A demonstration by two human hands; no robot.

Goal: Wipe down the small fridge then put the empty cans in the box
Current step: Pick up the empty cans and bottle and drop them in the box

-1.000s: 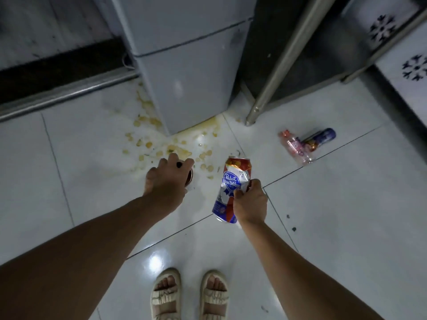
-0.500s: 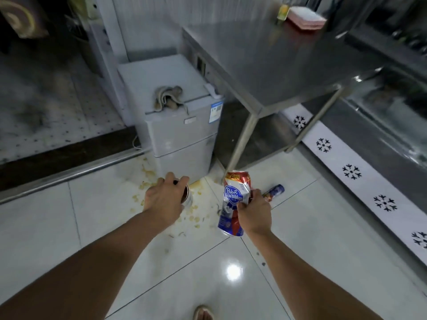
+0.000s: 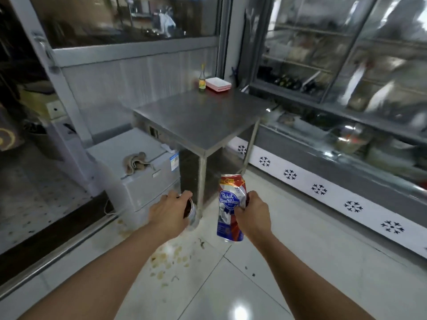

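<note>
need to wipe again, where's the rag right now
Left of centre in the head view, the rag lies crumpled on the small fridge, beside the steel table.

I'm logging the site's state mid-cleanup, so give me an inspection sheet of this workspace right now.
Surface: white tile floor, yellowish spill stains near the fridge.
Job's things: small fridge, rag on its top; crumpled beer can; second can; box not seen.
Clutter: bottle and stacked trays on steel table.
Grips: left hand holds second can; right hand holds beer can.
Cables: cord beside fridge base.
Surroundings: glass display counter, snowflake trim.
</note>
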